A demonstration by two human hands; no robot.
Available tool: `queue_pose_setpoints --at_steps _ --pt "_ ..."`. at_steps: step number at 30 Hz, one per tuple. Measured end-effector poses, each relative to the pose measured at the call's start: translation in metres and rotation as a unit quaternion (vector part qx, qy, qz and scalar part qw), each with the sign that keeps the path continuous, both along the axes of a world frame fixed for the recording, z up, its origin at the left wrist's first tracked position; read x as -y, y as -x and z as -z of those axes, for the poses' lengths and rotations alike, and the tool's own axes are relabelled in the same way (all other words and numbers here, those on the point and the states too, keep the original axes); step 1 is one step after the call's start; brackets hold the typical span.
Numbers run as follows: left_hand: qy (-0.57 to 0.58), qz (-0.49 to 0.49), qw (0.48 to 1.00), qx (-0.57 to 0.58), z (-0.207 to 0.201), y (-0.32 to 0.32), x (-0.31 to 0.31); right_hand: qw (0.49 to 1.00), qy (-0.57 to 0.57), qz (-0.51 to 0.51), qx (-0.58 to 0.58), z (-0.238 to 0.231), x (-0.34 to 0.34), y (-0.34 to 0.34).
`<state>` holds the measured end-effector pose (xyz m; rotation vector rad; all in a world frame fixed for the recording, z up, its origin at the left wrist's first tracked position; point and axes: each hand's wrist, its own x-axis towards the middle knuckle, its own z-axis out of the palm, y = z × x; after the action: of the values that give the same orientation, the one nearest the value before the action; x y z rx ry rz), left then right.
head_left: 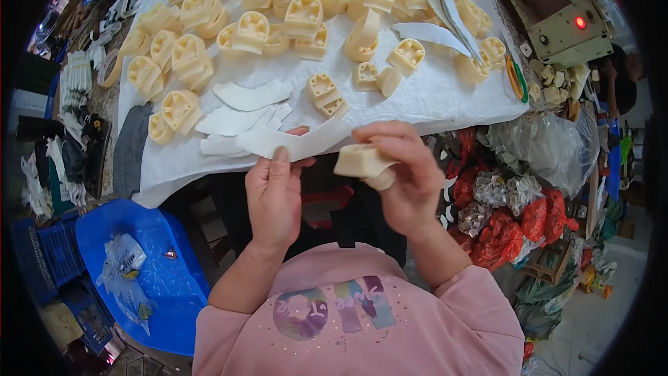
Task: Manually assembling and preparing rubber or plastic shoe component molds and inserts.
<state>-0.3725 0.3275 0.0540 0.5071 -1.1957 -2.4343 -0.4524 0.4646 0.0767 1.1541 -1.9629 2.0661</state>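
My left hand (273,198) is closed on a curved white strip (299,145), thumb on top, at the table's near edge. The strip's right end reaches toward my right hand (412,181). Held in that right hand is a cream plastic shoe heel (356,161), tilted on its side just off the table edge. Several loose white strips (233,122) lie overlapping beyond my left hand. A pair of cream heels (327,95) rests on the white cloth (261,73) ahead of my hands. Many more heels (303,17) crowd the far part of the cloth.
A dark grey curved piece (131,150) hangs along the cloth's left edge. Long white strips (445,17) lie among heels at the right. A machine with a red light (579,22) stands far right. A blue tub (177,306) sits lower left; red plastic bags (497,240) are piled lower right.
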Motion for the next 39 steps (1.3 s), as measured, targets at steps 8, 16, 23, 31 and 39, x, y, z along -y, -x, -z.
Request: queue_pose_setpoints --at_steps 8,16,23,31,39 --pt "-0.022 0.056 0.997 -0.046 -0.021 -0.015 -0.004 0.983 0.036 0.017 -0.177 0.017 0.029 -0.007" --pt "0.002 0.072 0.996 -0.052 -0.020 -0.020 -0.006 0.978 0.011 0.030 -0.207 0.015 0.026 -0.004" --pt "0.098 0.041 0.994 -0.004 -0.020 -0.021 -0.011 0.947 -0.064 0.116 -0.291 0.017 0.030 -0.003" --pt "0.300 -0.025 0.954 -0.002 -0.018 -0.015 0.012 0.938 -0.100 0.134 -0.304 0.016 0.021 0.006" --pt "0.376 0.005 0.925 0.061 -0.020 -0.017 0.015 0.897 -0.324 0.108 -0.281 -0.012 0.018 -0.003"
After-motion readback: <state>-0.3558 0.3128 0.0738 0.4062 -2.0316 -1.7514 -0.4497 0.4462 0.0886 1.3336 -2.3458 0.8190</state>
